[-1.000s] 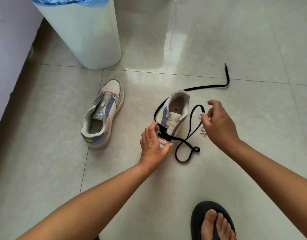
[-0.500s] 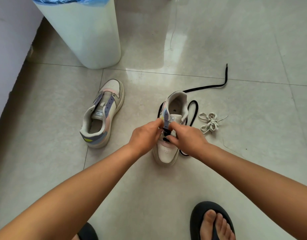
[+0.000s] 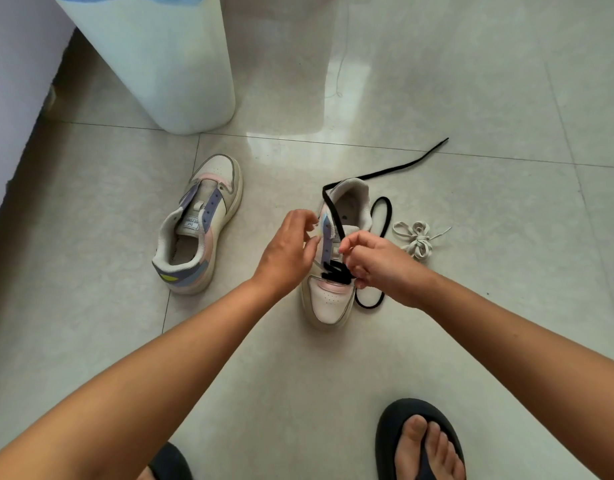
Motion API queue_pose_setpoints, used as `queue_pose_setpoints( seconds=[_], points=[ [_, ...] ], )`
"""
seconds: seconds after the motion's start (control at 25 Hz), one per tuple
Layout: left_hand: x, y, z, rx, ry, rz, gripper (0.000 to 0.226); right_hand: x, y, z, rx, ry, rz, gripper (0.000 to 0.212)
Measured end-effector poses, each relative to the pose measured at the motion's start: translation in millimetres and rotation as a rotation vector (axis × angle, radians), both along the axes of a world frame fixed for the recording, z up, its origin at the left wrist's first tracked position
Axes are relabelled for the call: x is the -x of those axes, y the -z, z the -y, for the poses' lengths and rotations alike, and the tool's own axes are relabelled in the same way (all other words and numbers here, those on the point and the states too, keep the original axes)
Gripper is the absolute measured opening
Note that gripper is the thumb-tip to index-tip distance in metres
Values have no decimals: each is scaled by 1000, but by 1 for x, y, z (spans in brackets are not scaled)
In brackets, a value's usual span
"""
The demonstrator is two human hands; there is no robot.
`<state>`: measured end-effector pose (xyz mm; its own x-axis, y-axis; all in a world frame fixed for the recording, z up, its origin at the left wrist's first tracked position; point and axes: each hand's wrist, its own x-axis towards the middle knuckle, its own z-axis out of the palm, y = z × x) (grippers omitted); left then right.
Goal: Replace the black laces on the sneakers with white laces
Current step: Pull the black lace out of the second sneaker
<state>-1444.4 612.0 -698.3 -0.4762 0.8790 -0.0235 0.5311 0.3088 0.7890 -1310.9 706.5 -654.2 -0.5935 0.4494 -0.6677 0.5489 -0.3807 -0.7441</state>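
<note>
A sandalled foot (image 3: 423, 445) stands on the glossy pale tile floor (image 3: 298, 393). Beyond, the right hand (image 3: 378, 263) pinches the black lace (image 3: 336, 270) on the sneaker (image 3: 329, 299); the left hand (image 3: 286, 249) curls against its side (grip unclear). White laces (image 3: 416, 239) lie right of the right hand, a second sneaker (image 3: 198, 225) left of the left, a white bin (image 3: 160, 60) beyond.

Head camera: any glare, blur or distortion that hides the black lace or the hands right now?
Head view: bright window glare on the floor tiles beyond the sneaker, not on it; wide-angle bending curves the bin and the grout lines; the black lace, left hand and right hand are evenly lit and sharp enough, with slight softness at the fingertips.
</note>
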Motion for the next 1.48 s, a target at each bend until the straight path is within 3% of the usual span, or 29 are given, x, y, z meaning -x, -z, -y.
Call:
queue_pose_setpoints(
  seconds=[0.08, 0.12, 0.24, 0.32, 0.44, 0.56, 0.64, 0.72, 0.8, 0.88, 0.96, 1.04, 1.08, 1.16, 1.24, 1.28, 1.48],
  points=[
    [0, 3, 0, 218, -48, 98, 13, 3, 2, 5, -223, -57, 154, 10],
    [-2, 4, 0, 309, -53, 137, 12, 4, 2, 7, -319, -122, 209, 12],
    [-13, 2, 0, 402, -69, 147, 13, 7, -3, 13, -719, -659, 449, 28],
    [-19, -4, -1, 463, -135, 79, 15, 6, -5, 15, -945, -833, 565, 33],
    [-23, -11, -8, 541, -205, 115, 18, 2, 1, 14, -1097, -709, 557, 39],
    [-36, -17, -14, 608, -166, 112, 24, -7, 12, 8, -1248, -529, 411, 43],
    [-43, -17, -15, 635, -164, 63, 33, -5, 13, 3, -1191, -448, 405, 41],
    [-46, -17, -17, 666, -170, 72, 35, -2, 13, 2, -999, -314, 362, 29],
    [-45, -17, -18, 714, -168, 115, 27, 6, 5, -1, -721, 14, 165, 16],
    [-43, -19, -20, 769, -149, 159, 26, 15, -10, -21, -489, 401, -56, 15],
    [-40, -22, -23, 793, -144, 193, 27, 21, -34, -59, -319, 743, -231, 18],
    [-37, -23, -26, 812, -121, 148, 24, 18, -54, -102, -210, 943, -361, 20],
    [-35, -24, -27, 828, -102, 107, 21, 13, -58, -118, -222, 925, -344, 18],
    [-31, -25, -29, 865, -72, 36, 16, 0, -51, -132, -307, 682, -99, 9],
    [-27, -26, -30, 906, -50, 9, 7, -10, -28, -124, -403, 372, 189, 24],
    [-26, -28, -31, 926, -35, 0, 2, -10, -17, -117, -451, 265, 243, 31],
    [-20, -33, -32, 945, -16, 4, 8, 16, 1, -83, -764, -275, 196, 38]
  ],
)
